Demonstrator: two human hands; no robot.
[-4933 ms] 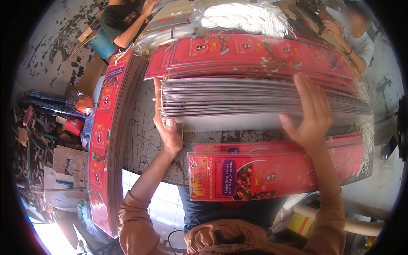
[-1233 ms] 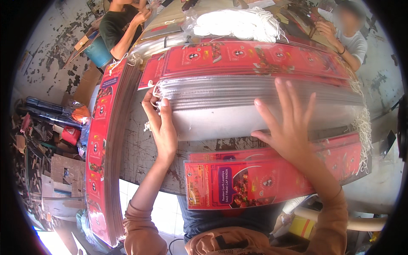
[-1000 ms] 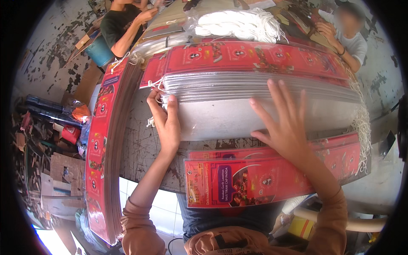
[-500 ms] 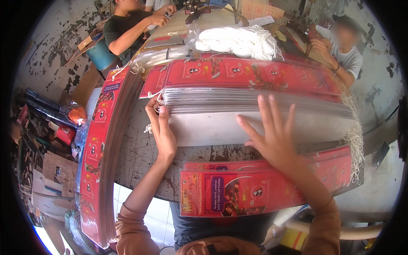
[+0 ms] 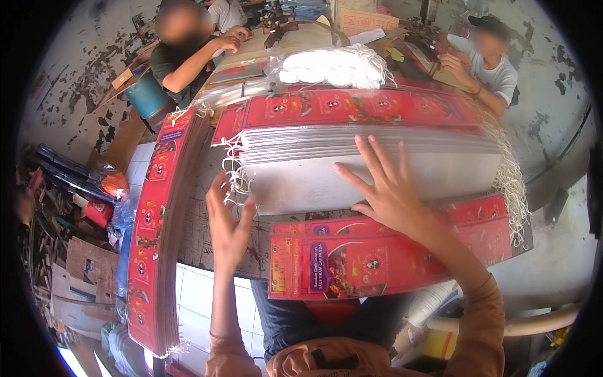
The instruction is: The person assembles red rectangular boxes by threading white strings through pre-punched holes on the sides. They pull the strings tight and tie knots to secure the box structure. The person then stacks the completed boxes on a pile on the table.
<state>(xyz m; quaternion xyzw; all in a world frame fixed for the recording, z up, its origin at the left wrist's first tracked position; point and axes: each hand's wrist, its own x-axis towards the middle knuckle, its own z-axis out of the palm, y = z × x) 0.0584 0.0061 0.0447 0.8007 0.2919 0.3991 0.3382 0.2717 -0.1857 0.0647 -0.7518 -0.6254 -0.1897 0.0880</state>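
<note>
Right hand, palm down with the fingers spread, lies across the fanned stack of grey-backed panels, apparently to keep the sheets from sliding. Left hand is at the stack's left end, thumb and fingers parted beside the white cord loops; whether a fingertip touches a loop cannot be told. The stack lies crosswise on the scratched bench, grey backs up and upper edges stepped; this stagger seems to leave each corded end accessible. Loose white cords hang at its right end. Nearer the body, the front red panel partly covers the rear red panel, printed faces up; the front one projects past the bench edge. Its print comprises a gold-lettered block at the left end, a purple label with white lettering, a food picture and a round emblem; the lettering runs sideways to the wearer. Beyond the fanned stack, further red panels carry repeated emblems too small to read. A lengthwise red stack stands at the left, apparently set apart from the working area. At the far side rests a white cord hank, with co-workers seated to either side.
</note>
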